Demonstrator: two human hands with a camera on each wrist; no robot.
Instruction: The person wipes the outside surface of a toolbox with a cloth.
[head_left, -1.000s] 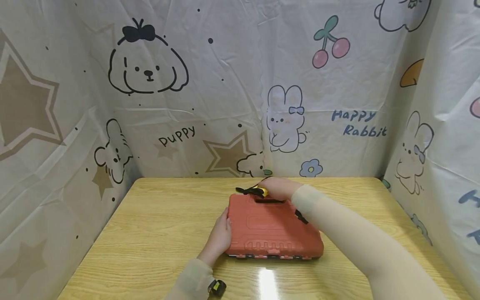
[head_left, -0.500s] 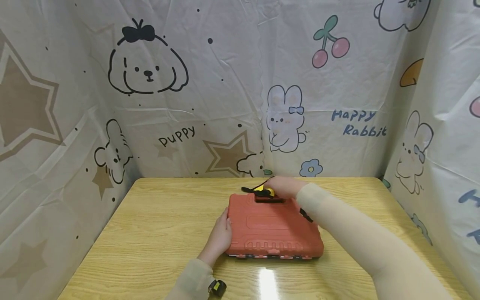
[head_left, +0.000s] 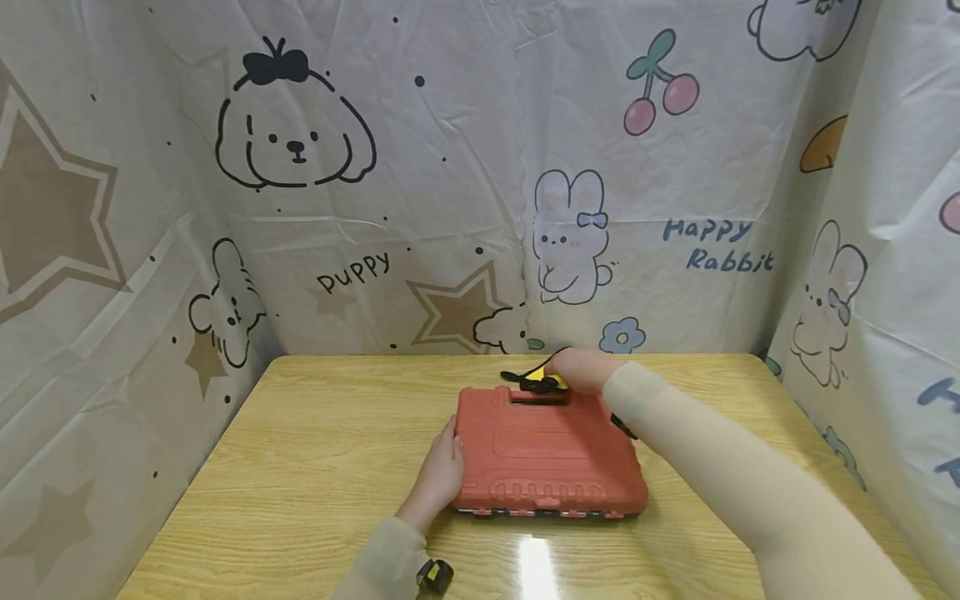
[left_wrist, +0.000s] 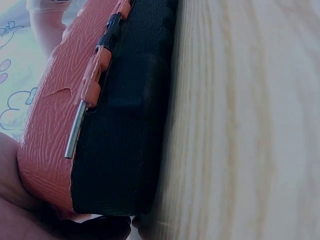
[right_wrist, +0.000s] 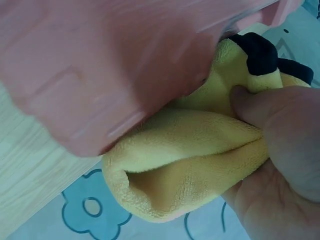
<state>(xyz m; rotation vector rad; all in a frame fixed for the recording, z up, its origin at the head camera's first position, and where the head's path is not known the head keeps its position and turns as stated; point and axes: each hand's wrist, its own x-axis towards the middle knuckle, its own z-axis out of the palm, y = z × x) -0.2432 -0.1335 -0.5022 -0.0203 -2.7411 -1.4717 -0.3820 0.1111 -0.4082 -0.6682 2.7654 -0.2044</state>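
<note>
A red plastic tool case (head_left: 551, 458) with a dark lower half lies flat on the wooden table, its handle side facing away. At its left side my left hand (head_left: 437, 473) grips the case's edge; the left wrist view shows the hand (left_wrist: 15, 195) around the case's end. My right hand (head_left: 583, 371) is at the far side, past the handle. It pinches a folded yellow cloth (right_wrist: 185, 160) with black trim against the case's far edge. In the right wrist view the thumb presses on top of the cloth and the other fingers are underneath.
The light wooden table (head_left: 322, 450) extends on both sides of the case. A white curtain (head_left: 450, 167) printed with cartoon animals encloses the back and both sides. Metal hinge pins (left_wrist: 76, 129) run along the case's near side.
My right hand has slid to the right along the far edge of the case, taking the yellow cloth with it. The left hand and the case have stayed in place.
</note>
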